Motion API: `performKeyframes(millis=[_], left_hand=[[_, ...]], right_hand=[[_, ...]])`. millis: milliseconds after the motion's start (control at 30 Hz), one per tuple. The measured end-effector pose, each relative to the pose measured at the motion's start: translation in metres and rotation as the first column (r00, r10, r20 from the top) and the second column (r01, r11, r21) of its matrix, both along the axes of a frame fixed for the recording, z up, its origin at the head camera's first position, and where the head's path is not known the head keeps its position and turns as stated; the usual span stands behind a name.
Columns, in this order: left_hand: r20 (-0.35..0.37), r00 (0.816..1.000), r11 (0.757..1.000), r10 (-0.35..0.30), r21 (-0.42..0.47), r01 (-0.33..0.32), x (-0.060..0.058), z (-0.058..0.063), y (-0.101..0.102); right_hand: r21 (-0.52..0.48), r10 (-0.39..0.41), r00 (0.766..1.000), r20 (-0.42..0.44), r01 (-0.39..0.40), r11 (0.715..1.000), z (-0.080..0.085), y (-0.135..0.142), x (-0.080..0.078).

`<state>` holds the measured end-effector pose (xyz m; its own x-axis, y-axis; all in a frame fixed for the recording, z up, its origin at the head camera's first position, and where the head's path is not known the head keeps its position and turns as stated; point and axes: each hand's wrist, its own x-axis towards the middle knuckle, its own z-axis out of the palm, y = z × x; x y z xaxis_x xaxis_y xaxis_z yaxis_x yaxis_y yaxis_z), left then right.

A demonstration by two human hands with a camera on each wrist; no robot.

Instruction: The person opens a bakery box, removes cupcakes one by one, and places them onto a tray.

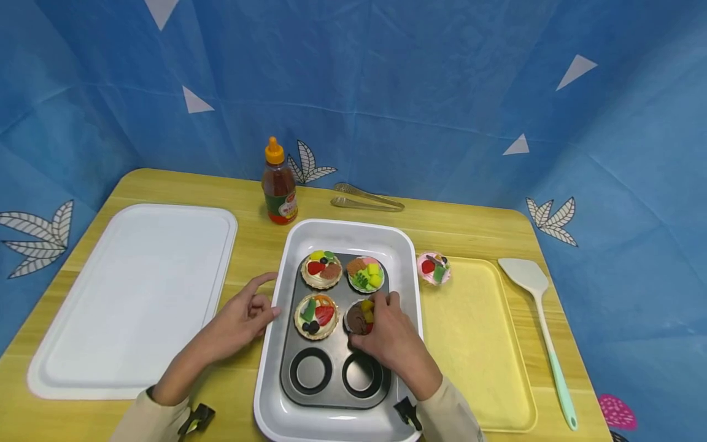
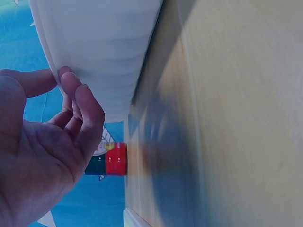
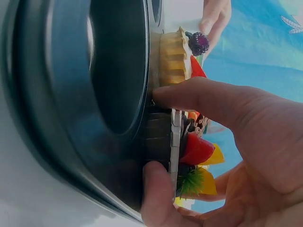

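My right hand pinches a chocolate tart topped with fruit, thumb on one side and fingers on the other. In the right wrist view the dark tart sits low at a cup of the muffin tin. Three other fruit-topped tarts fill cups of the tin: a strawberry tart, a tart with red fruit and one with yellow cubes. At the left side, my left hand holds the rim of the deep white tray, thumb at its edge and fingers below.
A pink cupcake stands by the yellow tray on the right, with a spatula beyond. Behind are a sauce bottle and metal tongs. A white board lies left.
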<state>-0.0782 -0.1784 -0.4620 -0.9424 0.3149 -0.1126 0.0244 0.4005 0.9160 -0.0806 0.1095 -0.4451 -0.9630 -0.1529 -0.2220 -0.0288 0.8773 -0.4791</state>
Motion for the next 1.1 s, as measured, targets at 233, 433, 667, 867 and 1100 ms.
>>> performKeyframes(millis=[233,433,667,867,1100], left_hand=[[-0.008,1.000,1.000,-0.001,-0.002,0.001,0.0005,0.0002,0.0001],[-0.012,1.000,1.000,0.000,0.001,0.000,0.0011,-0.0005,0.0001],[-0.018,1.000,1.000,-0.001,0.012,0.001,0.0015,-0.0023,0.0003],[-0.026,1.000,1.000,0.003,0.016,-0.003,0.0021,-0.0032,0.0004],[-0.034,0.999,1.000,0.005,0.010,-0.004,0.0023,-0.0035,0.0006]], right_hand=[[-0.025,-0.011,1.000,0.010,0.011,1.000,-0.0004,-0.0007,-0.0024],[-0.030,-0.011,1.000,-0.001,0.011,0.999,-0.0009,-0.0005,-0.0023],[-0.026,-0.015,1.000,-0.010,0.015,1.000,-0.0016,-0.0001,-0.0019],[-0.029,-0.014,1.000,-0.026,0.013,0.999,-0.0018,0.0003,-0.0013],[-0.078,-0.049,0.998,-0.050,0.045,0.996,0.0001,0.0006,-0.0019]])
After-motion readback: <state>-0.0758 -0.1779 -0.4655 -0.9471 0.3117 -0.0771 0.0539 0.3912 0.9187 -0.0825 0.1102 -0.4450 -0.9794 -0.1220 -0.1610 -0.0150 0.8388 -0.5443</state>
